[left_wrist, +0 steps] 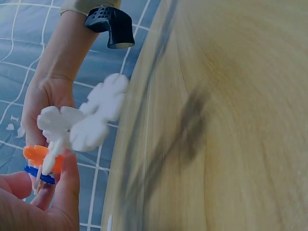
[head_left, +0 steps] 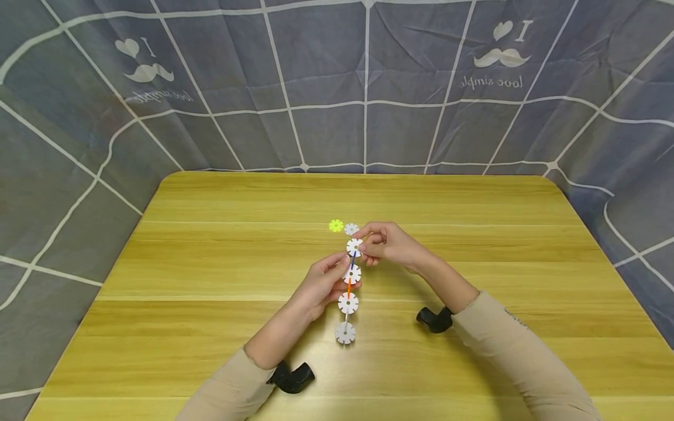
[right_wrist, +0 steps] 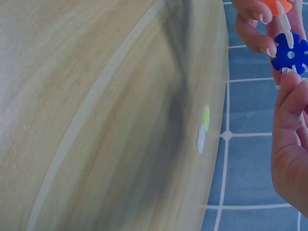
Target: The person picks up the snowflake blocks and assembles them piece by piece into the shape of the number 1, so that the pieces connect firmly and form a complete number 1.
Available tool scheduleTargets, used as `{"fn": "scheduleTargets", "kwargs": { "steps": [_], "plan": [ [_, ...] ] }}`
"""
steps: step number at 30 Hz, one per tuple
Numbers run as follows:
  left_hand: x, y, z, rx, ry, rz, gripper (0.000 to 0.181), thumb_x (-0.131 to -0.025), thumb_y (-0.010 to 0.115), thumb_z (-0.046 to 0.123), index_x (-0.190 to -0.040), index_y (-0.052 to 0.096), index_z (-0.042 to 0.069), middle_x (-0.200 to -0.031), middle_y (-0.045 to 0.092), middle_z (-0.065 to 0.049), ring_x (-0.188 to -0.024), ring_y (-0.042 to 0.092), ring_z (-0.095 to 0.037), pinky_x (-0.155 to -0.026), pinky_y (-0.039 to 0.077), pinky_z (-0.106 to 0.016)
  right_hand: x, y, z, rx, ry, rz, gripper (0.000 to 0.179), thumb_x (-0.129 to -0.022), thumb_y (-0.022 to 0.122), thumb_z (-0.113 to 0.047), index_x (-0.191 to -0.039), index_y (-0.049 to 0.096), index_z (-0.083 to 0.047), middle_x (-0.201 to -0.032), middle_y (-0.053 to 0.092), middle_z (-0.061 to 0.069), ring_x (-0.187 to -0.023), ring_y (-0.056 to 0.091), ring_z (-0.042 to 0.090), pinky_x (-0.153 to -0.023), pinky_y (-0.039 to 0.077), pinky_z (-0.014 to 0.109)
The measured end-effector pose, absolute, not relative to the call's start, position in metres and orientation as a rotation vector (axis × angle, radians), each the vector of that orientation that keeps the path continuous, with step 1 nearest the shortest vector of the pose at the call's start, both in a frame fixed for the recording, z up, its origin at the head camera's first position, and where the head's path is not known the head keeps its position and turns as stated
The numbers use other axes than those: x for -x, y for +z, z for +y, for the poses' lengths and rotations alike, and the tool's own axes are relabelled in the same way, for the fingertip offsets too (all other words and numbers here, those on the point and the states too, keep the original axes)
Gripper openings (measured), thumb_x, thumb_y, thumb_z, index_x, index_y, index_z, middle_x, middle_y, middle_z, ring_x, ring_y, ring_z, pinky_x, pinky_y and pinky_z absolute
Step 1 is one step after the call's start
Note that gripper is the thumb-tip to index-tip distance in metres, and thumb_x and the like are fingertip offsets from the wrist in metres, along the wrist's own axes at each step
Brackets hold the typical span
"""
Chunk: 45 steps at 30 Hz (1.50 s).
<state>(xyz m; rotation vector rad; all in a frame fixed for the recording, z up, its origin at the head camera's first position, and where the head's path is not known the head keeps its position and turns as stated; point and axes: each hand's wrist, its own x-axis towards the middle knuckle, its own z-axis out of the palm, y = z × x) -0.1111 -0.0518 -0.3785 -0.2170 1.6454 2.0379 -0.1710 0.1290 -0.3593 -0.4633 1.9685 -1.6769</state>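
Note:
A chain of notched plastic discs hangs between the two hands, white discs joined by edge-on ones, with the lowest white disc [head_left: 345,332] nearest the person. My left hand [head_left: 322,285] grips the chain at a middle white disc [head_left: 351,274], between the blue disc [right_wrist: 290,54] and the orange disc [left_wrist: 36,154]. From the right, my right hand [head_left: 389,244] pinches the far-end white disc [head_left: 354,247] between thumb and fingers. That disc is joined to the blue one. In the left wrist view, white discs [left_wrist: 90,131] stick out past the left fingertips.
Beyond the hands, a yellow-green disc [head_left: 336,225] and a loose white disc [head_left: 351,229] lie side by side on the wooden table [head_left: 210,234]. Black wrist mounts [head_left: 293,378] sit by both forearms. A grey checked cloth [head_left: 326,64] hangs behind the table.

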Motion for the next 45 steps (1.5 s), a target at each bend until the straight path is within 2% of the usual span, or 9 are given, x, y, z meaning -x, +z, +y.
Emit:
{"fn": "scheduleTargets", "kwargs": {
  "steps": [4,8,13,17,20,28,35,45],
  "plan": [
    [0.114,-0.378,-0.051,0.216,2.034,1.656,0.042,-0.098,0.049,0.016,-0.137,0.043,0.002,-0.098,0.065,-0.011,-0.073,0.067,-0.011,-0.058,0.054,-0.018,0.172,-0.359,0.13,0.433,-1.675,1.987,0.029,-0.091,0.053,0.004,-0.118,0.049,0.014,-0.072,0.063,0.005,-0.06,0.058,0.011,-0.056,0.051,0.024],
    [0.117,-0.377,-0.05,0.202,2.029,1.667,0.041,-0.098,0.049,0.014,-0.137,0.043,0.002,-0.101,0.064,-0.014,-0.072,0.066,-0.01,-0.057,0.053,-0.017,0.174,-0.36,0.13,0.406,-1.688,1.992,0.029,-0.09,0.053,0.005,-0.118,0.051,0.012,-0.071,0.064,0.004,-0.059,0.058,0.011,-0.056,0.051,0.023],
    [0.117,-0.379,-0.05,0.2,2.044,1.659,0.04,-0.098,0.049,0.013,-0.135,0.044,0.0,-0.098,0.065,-0.013,-0.075,0.067,-0.014,-0.061,0.054,-0.02,0.172,-0.363,0.13,0.414,-1.706,1.974,0.028,-0.09,0.053,0.005,-0.116,0.051,0.012,-0.069,0.064,0.003,-0.059,0.058,0.01,-0.055,0.05,0.021],
    [0.116,-0.38,-0.049,0.2,2.076,1.64,0.036,-0.098,0.048,0.012,-0.131,0.047,-0.002,-0.103,0.065,-0.019,-0.074,0.068,-0.016,-0.065,0.056,-0.023,0.168,-0.366,0.13,0.41,-1.704,1.956,0.027,-0.09,0.054,0.004,-0.116,0.051,0.012,-0.07,0.064,0.003,-0.059,0.058,0.01,-0.055,0.05,0.021],
    [0.117,-0.38,-0.048,0.2,2.09,1.632,0.033,-0.098,0.048,0.012,-0.128,0.05,-0.002,-0.107,0.064,-0.021,-0.07,0.067,-0.014,-0.062,0.055,-0.022,0.167,-0.369,0.129,0.387,-1.698,1.951,0.027,-0.09,0.053,0.004,-0.117,0.052,0.011,-0.07,0.064,0.003,-0.059,0.058,0.01,-0.055,0.049,0.02],
    [0.119,-0.38,-0.048,0.224,2.091,1.627,0.028,-0.098,0.049,0.013,-0.121,0.054,0.0,-0.096,0.068,-0.012,-0.063,0.066,-0.01,-0.049,0.049,-0.015,0.169,-0.373,0.128,0.393,-1.687,1.951,0.028,-0.09,0.056,0.002,-0.116,0.054,0.01,-0.071,0.065,0.004,-0.059,0.059,0.01,-0.056,0.05,0.021],
    [0.12,-0.38,-0.05,0.227,2.102,1.599,0.029,-0.098,0.047,0.012,-0.124,0.052,0.0,-0.098,0.067,-0.012,-0.068,0.066,-0.012,-0.056,0.053,-0.018,0.175,-0.374,0.13,0.364,-1.655,1.967,0.031,-0.089,0.059,-0.001,-0.119,0.054,0.008,-0.071,0.064,0.004,-0.061,0.058,0.012,-0.058,0.05,0.023],
    [0.123,-0.383,-0.051,0.254,2.113,1.572,0.025,-0.099,0.045,0.01,-0.121,0.051,0.0,-0.098,0.065,-0.015,-0.068,0.066,-0.012,-0.056,0.053,-0.019,0.201,-0.381,0.135,0.232,-1.62,2.021,0.038,-0.088,0.062,-0.004,-0.123,0.052,0.007,-0.079,0.062,0.011,-0.066,0.056,0.015,-0.058,0.049,0.022]
  ]
}}
